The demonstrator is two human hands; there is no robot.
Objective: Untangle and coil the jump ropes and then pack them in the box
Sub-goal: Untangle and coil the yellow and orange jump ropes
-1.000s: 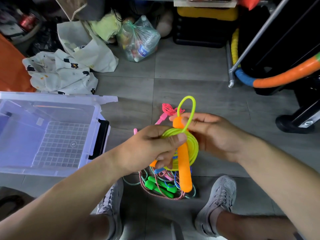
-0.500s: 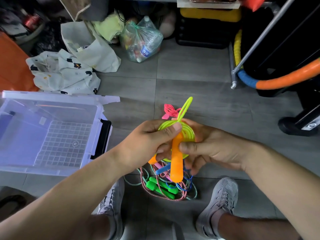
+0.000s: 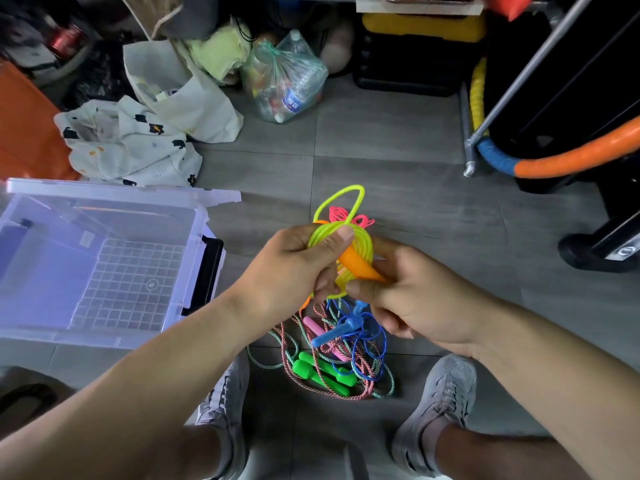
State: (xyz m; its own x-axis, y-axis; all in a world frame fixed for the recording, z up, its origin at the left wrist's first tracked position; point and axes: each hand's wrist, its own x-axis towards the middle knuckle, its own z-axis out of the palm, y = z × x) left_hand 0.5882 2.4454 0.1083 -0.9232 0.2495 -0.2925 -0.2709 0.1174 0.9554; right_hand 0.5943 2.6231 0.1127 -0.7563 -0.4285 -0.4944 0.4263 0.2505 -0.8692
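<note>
A coiled neon-yellow jump rope (image 3: 362, 237) with orange handles (image 3: 356, 263) is held above the floor. My left hand (image 3: 294, 268) grips the coil, thumb pressed on top. My right hand (image 3: 412, 299) holds an orange handle against the coil; a loose yellow loop sticks up behind. On the floor below lies a tangle of jump ropes (image 3: 332, 355) with blue, pink and green handles. A pink rope (image 3: 349, 216) lies behind the coil. The open clear plastic box (image 3: 194, 258) stands on the left, with nothing in it.
My two grey shoes (image 3: 440, 407) flank the rope pile. White patterned bags (image 3: 138, 140) and a clear plastic bag of bottles (image 3: 287, 81) sit at the back. A metal rack leg (image 3: 469, 168) and an orange-blue hoop (image 3: 561, 161) stand at the right.
My right hand has turned the orange handle from hanging upright to lying slanted across the coil. The loose yellow loop at the top has widened. The floor pile is more exposed.
</note>
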